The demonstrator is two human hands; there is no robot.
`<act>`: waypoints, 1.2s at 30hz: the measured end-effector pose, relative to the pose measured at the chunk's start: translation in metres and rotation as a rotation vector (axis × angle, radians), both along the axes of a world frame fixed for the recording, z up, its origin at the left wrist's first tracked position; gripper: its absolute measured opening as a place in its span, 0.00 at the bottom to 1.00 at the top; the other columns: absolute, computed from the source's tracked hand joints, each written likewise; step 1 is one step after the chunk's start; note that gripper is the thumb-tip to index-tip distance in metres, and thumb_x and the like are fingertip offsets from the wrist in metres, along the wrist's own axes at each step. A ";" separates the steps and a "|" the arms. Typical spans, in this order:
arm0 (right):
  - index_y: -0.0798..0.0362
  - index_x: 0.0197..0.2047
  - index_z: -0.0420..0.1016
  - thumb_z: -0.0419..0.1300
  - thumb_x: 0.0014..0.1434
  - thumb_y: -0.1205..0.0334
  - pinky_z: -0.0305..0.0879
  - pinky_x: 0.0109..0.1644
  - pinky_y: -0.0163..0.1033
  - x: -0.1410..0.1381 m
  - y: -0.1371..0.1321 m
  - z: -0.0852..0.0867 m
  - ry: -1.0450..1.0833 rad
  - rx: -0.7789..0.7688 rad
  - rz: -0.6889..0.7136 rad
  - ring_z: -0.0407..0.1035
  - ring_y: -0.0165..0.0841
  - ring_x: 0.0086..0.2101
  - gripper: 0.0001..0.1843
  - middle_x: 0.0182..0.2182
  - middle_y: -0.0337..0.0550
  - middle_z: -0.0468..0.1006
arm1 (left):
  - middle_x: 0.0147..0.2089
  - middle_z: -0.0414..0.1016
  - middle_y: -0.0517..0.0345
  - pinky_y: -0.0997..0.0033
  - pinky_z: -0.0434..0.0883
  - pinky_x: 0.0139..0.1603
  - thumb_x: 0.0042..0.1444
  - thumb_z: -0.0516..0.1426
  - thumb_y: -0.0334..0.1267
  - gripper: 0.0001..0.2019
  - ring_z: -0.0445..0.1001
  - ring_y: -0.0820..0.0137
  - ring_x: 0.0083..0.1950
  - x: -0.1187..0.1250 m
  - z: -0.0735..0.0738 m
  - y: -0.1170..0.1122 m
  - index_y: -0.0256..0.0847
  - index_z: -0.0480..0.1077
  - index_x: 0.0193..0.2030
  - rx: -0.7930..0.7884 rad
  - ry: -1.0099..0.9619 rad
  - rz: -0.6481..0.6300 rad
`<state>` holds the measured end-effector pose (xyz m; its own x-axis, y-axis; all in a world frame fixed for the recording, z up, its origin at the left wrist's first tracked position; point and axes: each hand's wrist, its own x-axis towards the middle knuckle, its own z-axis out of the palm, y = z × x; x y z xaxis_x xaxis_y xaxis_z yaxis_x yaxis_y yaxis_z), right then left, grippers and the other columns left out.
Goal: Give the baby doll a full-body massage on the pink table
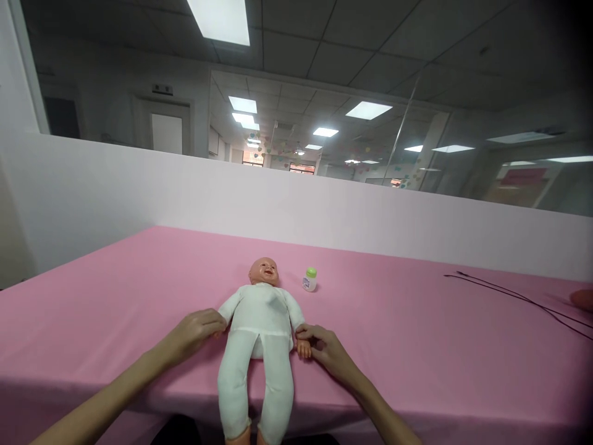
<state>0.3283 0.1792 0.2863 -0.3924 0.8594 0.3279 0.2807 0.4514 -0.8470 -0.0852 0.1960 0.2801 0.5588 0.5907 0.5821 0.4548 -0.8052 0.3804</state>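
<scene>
Head view: two hands (192, 337) (325, 352) hold one doll (262, 315), one bottle (309, 280) nearby.

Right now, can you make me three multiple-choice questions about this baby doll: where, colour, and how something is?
1. Where is the small green-capped bottle?
A) beside the head of the baby doll
B) between its feet
C) in a hand

2. What colour is the tablecloth?
A) blue
B) pink
C) white

3. What is the right hand doing?
A) holding the bottle
B) waving in the air
C) holding the doll's hand

1 A: it stands by the head.
2 B: the cloth looks pink.
3 C: fingers wrap the doll's hand.
</scene>
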 end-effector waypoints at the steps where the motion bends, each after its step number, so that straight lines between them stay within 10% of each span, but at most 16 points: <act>1: 0.48 0.44 0.86 0.68 0.62 0.57 0.68 0.61 0.51 0.002 -0.001 -0.003 -0.001 0.008 -0.010 0.75 0.47 0.54 0.09 0.51 0.49 0.83 | 0.48 0.84 0.52 0.64 0.74 0.51 0.72 0.52 0.37 0.14 0.80 0.61 0.49 0.000 -0.005 -0.003 0.46 0.81 0.45 0.028 0.021 -0.018; 11: 0.55 0.55 0.83 0.68 0.54 0.35 0.73 0.48 0.47 -0.037 0.083 0.012 0.451 -0.088 -0.533 0.77 0.49 0.49 0.36 0.53 0.55 0.83 | 0.56 0.81 0.46 0.58 0.75 0.55 0.64 0.57 0.53 0.24 0.79 0.55 0.56 0.035 0.009 0.071 0.42 0.73 0.61 -0.312 -0.789 0.427; 18: 0.51 0.52 0.85 0.51 0.61 0.28 0.67 0.59 0.51 -0.058 0.133 0.003 0.179 -0.019 -0.698 0.76 0.50 0.51 0.38 0.53 0.50 0.84 | 0.36 0.80 0.53 0.65 0.68 0.38 0.67 0.50 0.54 0.19 0.76 0.61 0.37 0.064 -0.024 0.120 0.41 0.73 0.43 -0.338 -0.589 0.507; 25: 0.53 0.46 0.86 0.56 0.59 0.25 0.69 0.59 0.49 -0.057 0.145 -0.009 0.189 -0.117 -0.492 0.76 0.49 0.52 0.39 0.47 0.50 0.85 | 0.28 0.75 0.58 0.68 0.60 0.32 0.65 0.54 0.55 0.21 0.70 0.65 0.30 0.055 -0.028 0.122 0.40 0.74 0.34 -0.375 -0.502 0.510; 30: 0.47 0.62 0.78 0.73 0.55 0.42 0.73 0.52 0.46 -0.026 0.126 0.011 0.176 -0.341 -0.023 0.77 0.45 0.50 0.35 0.53 0.48 0.82 | 0.50 0.83 0.48 0.61 0.72 0.49 0.51 0.65 0.43 0.21 0.79 0.56 0.49 0.048 -0.016 0.125 0.38 0.79 0.51 -0.539 -0.786 0.239; 36: 0.48 0.51 0.86 0.77 0.46 0.60 0.67 0.64 0.53 0.001 0.110 0.023 -0.027 -0.380 0.278 0.67 0.51 0.63 0.26 0.63 0.50 0.76 | 0.50 0.82 0.45 0.58 0.75 0.50 0.45 0.68 0.36 0.03 0.79 0.53 0.53 0.015 -0.008 0.117 0.41 0.83 0.29 -0.784 -0.609 -0.098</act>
<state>0.3290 0.2888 0.3093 -0.6287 0.7776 -0.0029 0.2170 0.1718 -0.9609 -0.0700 0.3130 0.2721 0.3615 0.8979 0.2511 -0.0497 -0.2504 0.9669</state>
